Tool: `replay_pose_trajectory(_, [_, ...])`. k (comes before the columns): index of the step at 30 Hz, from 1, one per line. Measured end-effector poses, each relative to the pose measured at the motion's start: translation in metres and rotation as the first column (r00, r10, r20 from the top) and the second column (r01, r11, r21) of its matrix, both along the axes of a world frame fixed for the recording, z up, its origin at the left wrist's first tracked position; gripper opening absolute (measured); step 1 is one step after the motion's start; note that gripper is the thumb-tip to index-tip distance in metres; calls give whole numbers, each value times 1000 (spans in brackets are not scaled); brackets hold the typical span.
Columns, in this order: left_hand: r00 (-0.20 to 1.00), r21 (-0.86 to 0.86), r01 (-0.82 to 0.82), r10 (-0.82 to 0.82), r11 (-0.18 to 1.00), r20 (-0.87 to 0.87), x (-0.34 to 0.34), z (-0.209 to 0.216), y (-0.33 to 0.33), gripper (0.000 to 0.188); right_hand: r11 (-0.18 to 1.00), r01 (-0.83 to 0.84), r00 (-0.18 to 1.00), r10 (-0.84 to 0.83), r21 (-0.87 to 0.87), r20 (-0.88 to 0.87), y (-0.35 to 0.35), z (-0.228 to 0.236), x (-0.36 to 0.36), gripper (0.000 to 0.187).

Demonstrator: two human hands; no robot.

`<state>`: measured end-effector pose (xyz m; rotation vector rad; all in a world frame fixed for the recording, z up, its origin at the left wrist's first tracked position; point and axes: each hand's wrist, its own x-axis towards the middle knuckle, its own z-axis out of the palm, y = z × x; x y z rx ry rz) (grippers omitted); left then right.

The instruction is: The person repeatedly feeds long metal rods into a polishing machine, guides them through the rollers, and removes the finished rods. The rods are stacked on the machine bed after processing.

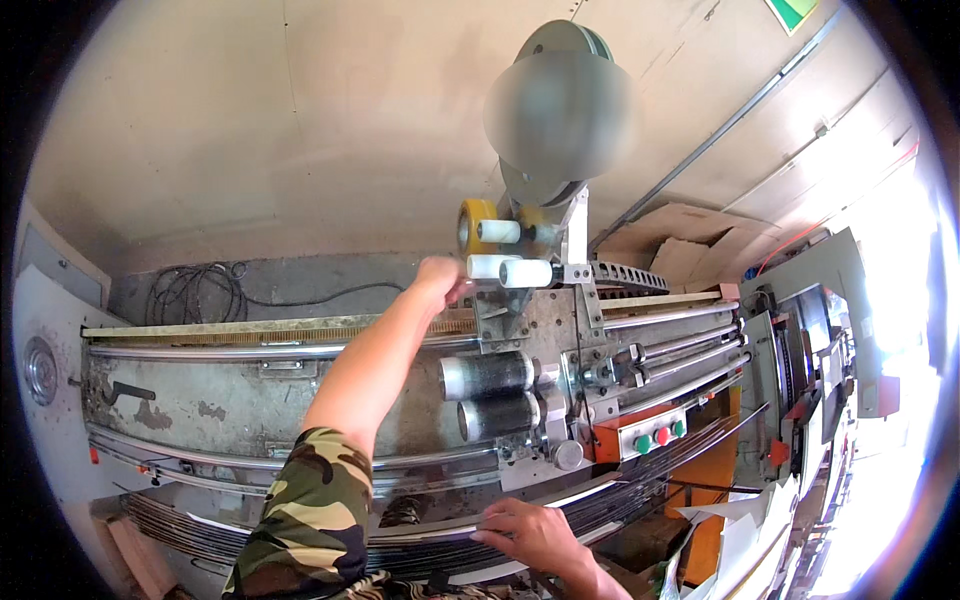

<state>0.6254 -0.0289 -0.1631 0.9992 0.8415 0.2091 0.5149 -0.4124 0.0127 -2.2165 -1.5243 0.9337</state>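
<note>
Left hand (440, 280): far side, just left of the white rollers (527, 273), nearer them.
Rollers' axis: roughly left-right.
Right hand (535, 535): near side, by dark strips (690, 452).
Grips: we can't tell.

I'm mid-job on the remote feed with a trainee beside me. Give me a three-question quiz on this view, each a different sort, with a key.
1. Multiple choice: which of these is the person's left hand nearest?
A. the coiled black cable
B. the white rollers
C. the cardboard sheets

2. True or false: on the orange button box, the middle button is green.

3. Count: how many dark-and-white rollers show in the picture below the white rollers?

Key:
1. B.
2. False; the middle button is red, with a green one on each side.
3. Two.
</note>
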Motion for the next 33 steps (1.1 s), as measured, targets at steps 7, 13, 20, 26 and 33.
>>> replay_pose_trajectory(7, [974, 269, -16, 75, 963, -212, -6, 35, -10, 13, 998, 39, 999, -38, 52, -22, -20, -7, -11, 22])
replay_pose_trajectory(13, [984, -22, 92, -95, 995, -151, -38, -3, -6, 15, 999, 40, 999, -40, 30, 1, -28, -2, 2, 23])
replay_pose_trajectory(20, [982, 131, 43, -18, 991, -187, 23, 36, 4, 13, 999, 47, 998, -47, 1, -35, -33, -2, -1, 21])
replay_pose_trajectory(26, [950, -38, 312, -312, 949, 5, -20, -33, -56, 20, 994, 81, 994, -87, -75, -73, -45, 5, -11, 28])
replay_pose_trajectory(33, [923, -221, 134, -41, 966, 382, -79, -84, -127, 26, 994, -79, 996, 75, 75, 48, -63, -30, 17, 30])
